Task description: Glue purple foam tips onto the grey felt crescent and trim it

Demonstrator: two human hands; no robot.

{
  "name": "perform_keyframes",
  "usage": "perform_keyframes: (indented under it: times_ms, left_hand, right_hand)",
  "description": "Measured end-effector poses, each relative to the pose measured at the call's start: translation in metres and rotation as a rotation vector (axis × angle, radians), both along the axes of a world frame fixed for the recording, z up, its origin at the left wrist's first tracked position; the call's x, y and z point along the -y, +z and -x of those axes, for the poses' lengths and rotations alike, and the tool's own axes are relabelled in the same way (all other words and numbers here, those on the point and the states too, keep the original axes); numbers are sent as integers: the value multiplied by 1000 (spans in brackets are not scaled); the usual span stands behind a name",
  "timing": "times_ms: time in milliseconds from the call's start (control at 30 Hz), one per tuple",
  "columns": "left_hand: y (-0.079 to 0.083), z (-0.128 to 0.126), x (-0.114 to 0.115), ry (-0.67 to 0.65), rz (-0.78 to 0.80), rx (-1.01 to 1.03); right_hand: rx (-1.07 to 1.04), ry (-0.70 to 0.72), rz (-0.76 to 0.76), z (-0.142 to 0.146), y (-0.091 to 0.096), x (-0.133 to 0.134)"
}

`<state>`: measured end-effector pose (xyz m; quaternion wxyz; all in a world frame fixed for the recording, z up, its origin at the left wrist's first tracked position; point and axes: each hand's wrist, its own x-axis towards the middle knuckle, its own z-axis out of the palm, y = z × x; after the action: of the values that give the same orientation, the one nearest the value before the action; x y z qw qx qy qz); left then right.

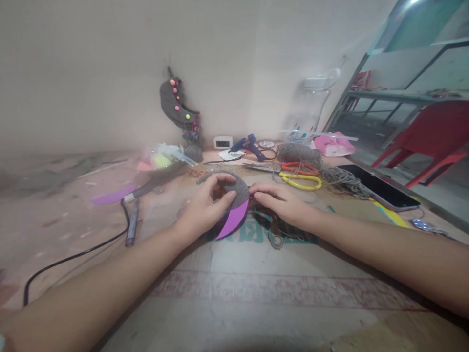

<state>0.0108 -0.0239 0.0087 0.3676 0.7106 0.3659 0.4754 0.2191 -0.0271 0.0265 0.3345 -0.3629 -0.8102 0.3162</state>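
Note:
A purple crescent cutout, its upper part wrapped in grey yarn, is held over the middle of the table. My left hand grips it by the wrapped part, thumb in front and fingers behind. At the crescent's right edge my right hand is closed, thumb and forefinger pinching the grey yarn. Loose yarn hangs below that hand and lies on the table. The bare purple tip points down and to the left.
Scissors, a blue glue gun, yarn skeins and a phone lie behind and to the right. A marker and black cable lie left. A finished crescent with pompoms leans on the wall.

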Motion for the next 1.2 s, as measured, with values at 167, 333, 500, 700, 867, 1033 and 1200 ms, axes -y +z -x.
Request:
perform_keyframes:
  times_ms: [167, 333, 500, 700, 867, 1033, 1200]
  left_hand:
    - [0, 0, 1, -6, -1, -28]
    - [0, 0, 3, -3, -63, -103]
    - [1, 0, 5, -16, -50, -124]
    - [1, 1, 4, -6, -28, -92]
    - [0, 1, 3, -20, -13, -68]
    - [-3, 1, 2, -11, -25, -69]
    - [-3, 2, 0, -6, -5, -53]
  right_hand:
    - [-89, -60, 117, 1, -3, -3]
    - [8, -70, 165, 9, -1, 2]
    - [21, -45, 207, 13, 2, 6]
    - [-23, 15, 155, 8, 1, 4]
    - [-114, -58, 143, 6, -3, 0]
    - [-222, -266, 98, 2, -7, -8]
    - [-253, -320, 148, 2, -3, -6]
